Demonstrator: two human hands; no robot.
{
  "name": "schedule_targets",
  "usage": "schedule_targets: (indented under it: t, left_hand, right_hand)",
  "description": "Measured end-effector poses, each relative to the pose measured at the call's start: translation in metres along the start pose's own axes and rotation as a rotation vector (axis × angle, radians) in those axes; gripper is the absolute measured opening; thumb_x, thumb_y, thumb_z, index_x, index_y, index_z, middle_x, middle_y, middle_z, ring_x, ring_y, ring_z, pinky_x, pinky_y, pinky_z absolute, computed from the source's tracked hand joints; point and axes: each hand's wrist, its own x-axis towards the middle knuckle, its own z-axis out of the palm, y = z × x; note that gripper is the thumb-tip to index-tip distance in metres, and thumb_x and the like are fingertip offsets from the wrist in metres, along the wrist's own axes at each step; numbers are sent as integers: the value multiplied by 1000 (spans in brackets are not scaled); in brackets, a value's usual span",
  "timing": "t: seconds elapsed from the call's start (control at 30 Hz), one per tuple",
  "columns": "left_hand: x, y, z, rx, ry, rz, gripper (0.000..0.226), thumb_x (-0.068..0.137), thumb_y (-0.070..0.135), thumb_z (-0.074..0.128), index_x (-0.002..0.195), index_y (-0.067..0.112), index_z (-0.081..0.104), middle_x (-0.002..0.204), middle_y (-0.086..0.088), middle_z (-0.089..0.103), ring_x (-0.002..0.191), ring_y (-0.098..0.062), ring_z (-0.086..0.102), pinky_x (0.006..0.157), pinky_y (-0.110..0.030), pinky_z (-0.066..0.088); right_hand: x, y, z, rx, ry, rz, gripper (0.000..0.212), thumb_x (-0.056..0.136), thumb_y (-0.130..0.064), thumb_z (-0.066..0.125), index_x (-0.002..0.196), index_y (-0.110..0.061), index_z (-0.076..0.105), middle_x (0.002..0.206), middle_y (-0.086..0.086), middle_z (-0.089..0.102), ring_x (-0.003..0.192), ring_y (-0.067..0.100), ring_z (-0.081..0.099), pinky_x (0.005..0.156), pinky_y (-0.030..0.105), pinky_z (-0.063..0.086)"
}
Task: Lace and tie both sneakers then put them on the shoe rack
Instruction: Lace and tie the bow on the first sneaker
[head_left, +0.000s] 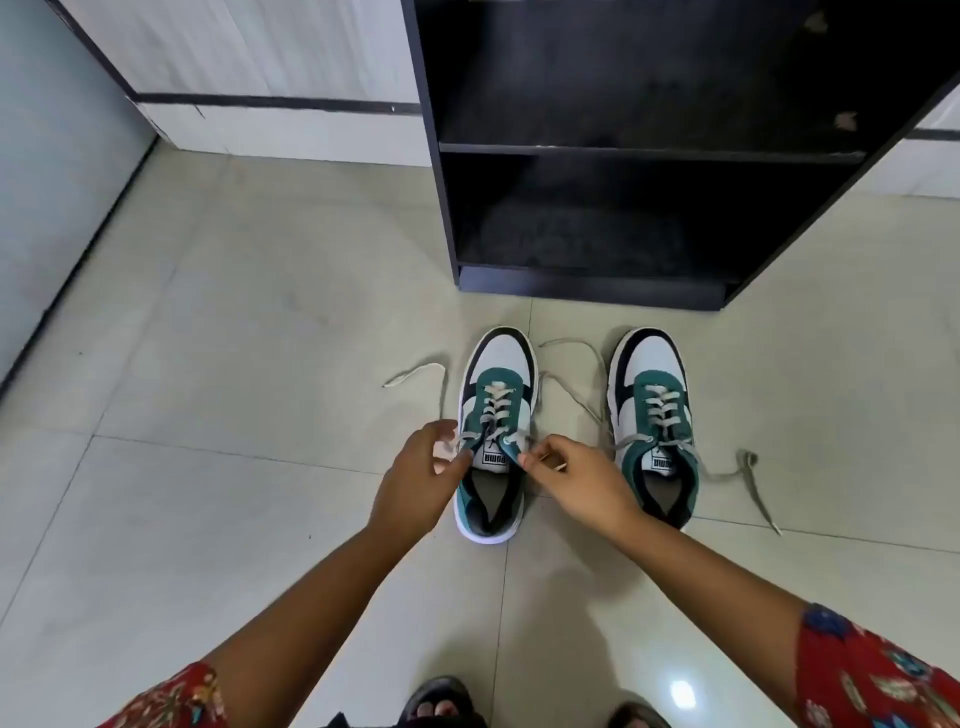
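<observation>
Two teal, white and black sneakers stand side by side on the tiled floor, toes toward the rack. My left hand (415, 480) and my right hand (576, 480) are at the top eyelets of the left sneaker (501, 364). Each hand pinches one side of its grey lace (496, 402). One loose lace end (415, 371) trails left across the floor. The right sneaker (652, 364) is laced but untied, and its lace ends (750, 478) lie loose on both sides. The black shoe rack (587, 288) stands just beyond the sneakers, its shelves bare.
A white wall with a dark stripe (270, 101) runs behind the rack, and a grey panel (47, 182) closes the left side. My sandalled feet (441, 701) show at the bottom edge. Pale floor tiles (234, 338) spread to the left of the sneakers.
</observation>
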Motion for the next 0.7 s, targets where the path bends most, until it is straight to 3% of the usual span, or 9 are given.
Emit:
schedule_targets:
  t: [0.2, 0.33, 0.43, 0.53, 0.63, 0.7]
  left_hand:
    - [2, -1, 13, 174, 1, 40, 48, 87, 32, 56, 132, 23, 40, 132, -1, 51, 83, -17, 63, 80, -30, 47]
    - [0, -6, 9, 172, 12, 92, 45, 86, 24, 56, 129, 23, 43, 129, 1, 51, 78, -14, 60, 80, -32, 50]
    - [-4, -15, 9, 141, 12, 117, 42, 85, 25, 55, 126, 23, 46, 124, 1, 53, 87, -14, 60, 83, -36, 53]
    - [-7, -19, 11, 119, 18, 106, 38, 87, 29, 54, 124, 25, 48, 123, 6, 53, 86, -10, 60, 82, -32, 53]
    - [-9, -19, 11, 126, 80, 117, 27, 92, 39, 46, 115, 27, 53, 117, 12, 54, 84, -7, 60, 78, -29, 51]
    - [-7, -21, 9, 154, 125, 168, 21, 93, 35, 45, 106, 24, 56, 112, 11, 56, 85, -7, 59, 71, -23, 48]
  right_hand:
    - [5, -5, 2, -90, 5, -31, 56, 68, -62, 66, 108, -23, 54, 103, -8, 69, 94, 15, 64, 80, 34, 52]
    - [6, -2, 20, -139, 52, -87, 53, 71, -59, 63, 110, -26, 47, 110, -6, 66, 98, 19, 64, 81, 38, 53]
    - [4, 6, 26, -128, 19, -89, 52, 73, -64, 58, 108, -28, 43, 105, -6, 67, 94, 20, 65, 79, 38, 53]
    - [2, 11, 20, -107, 35, -116, 52, 74, -72, 48, 105, -31, 45, 99, -8, 69, 88, 18, 67, 77, 37, 55]
    - [4, 9, 6, -50, 126, -250, 34, 88, -51, 47, 112, -27, 49, 101, -6, 65, 87, 13, 64, 74, 31, 53]
    - [9, 10, -1, -78, 122, -346, 30, 90, -32, 52, 120, -26, 51, 114, -4, 60, 100, 12, 59, 82, 32, 51]
